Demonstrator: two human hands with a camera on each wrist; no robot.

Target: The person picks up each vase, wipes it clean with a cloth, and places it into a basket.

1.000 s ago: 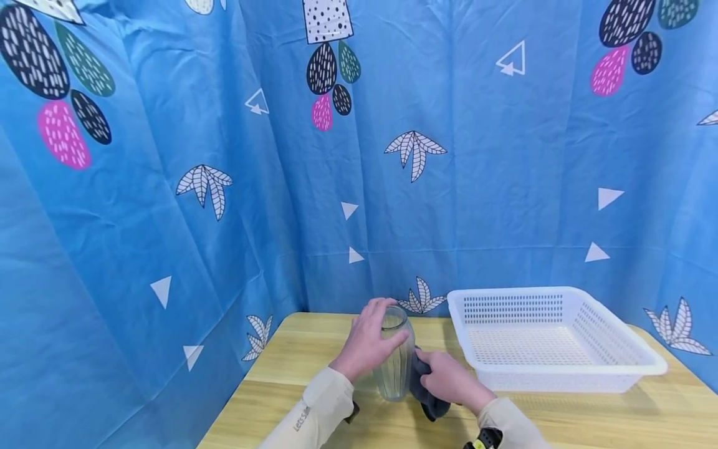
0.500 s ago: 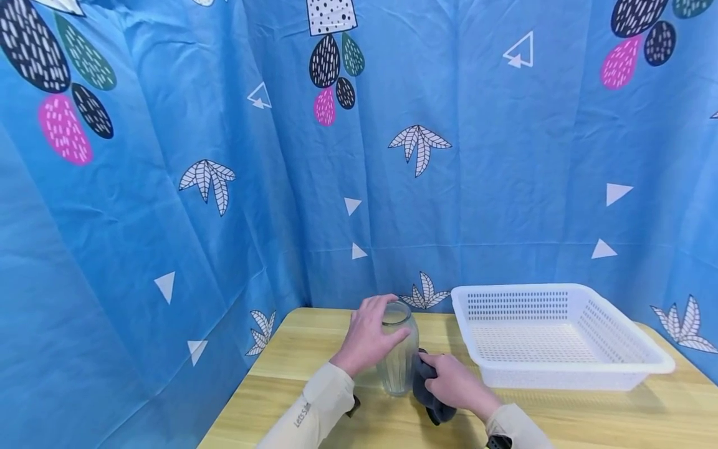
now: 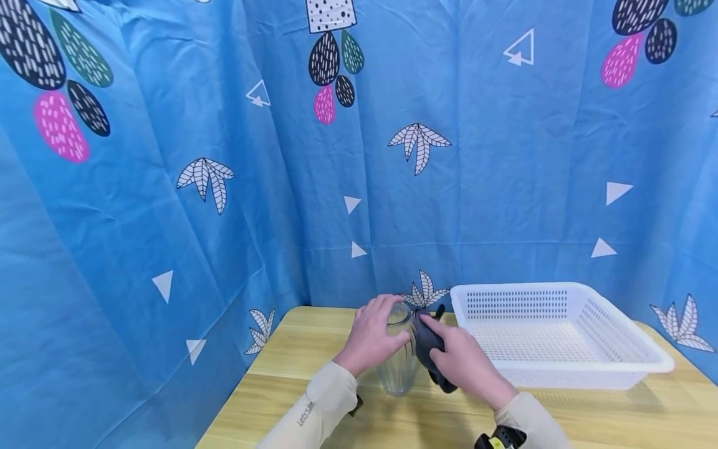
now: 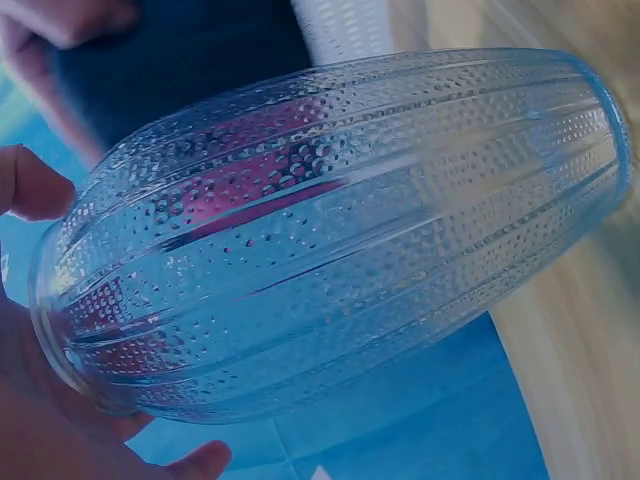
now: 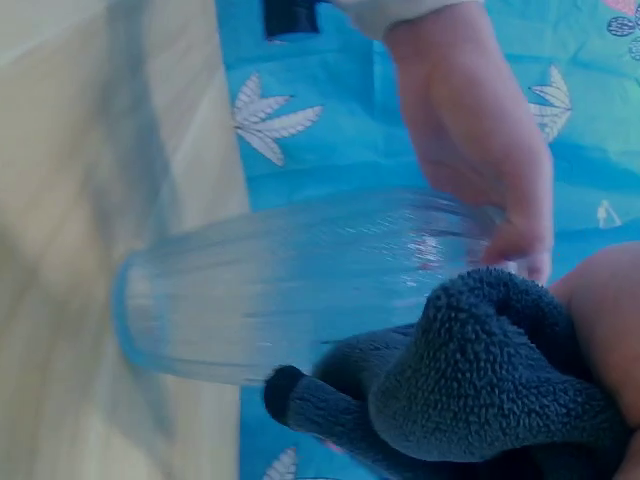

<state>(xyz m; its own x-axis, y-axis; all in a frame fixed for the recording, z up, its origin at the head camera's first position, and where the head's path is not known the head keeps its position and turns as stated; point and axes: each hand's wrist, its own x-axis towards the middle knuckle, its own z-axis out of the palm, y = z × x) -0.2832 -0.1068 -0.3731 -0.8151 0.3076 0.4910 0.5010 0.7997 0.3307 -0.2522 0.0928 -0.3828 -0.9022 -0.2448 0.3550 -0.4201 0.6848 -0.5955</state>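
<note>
A clear ribbed glass vase [image 3: 398, 375] with a dimpled surface stands upright on the wooden table. My left hand [image 3: 370, 337] grips it around the rim, thumb on the near side. In my right hand [image 3: 467, 362] is a dark grey towel [image 3: 429, 346], bunched up, at the vase's upper right side. The left wrist view shows the vase [image 4: 350, 230] close up, with the towel [image 4: 190, 60] blurred behind it. Fluffy folds of the towel [image 5: 480, 370] overlap the glass in the right wrist view, and its lower end hangs loose.
To the right a white perforated plastic basket [image 3: 561, 376] stands on the table [image 3: 314, 349], close beyond my right hand. A blue patterned curtain [image 3: 493, 156] hangs behind and along the left side of the table.
My right hand has moved up along the vase's side with the towel, from its lower part to near the rim. My left hand keeps its grip at the rim.
</note>
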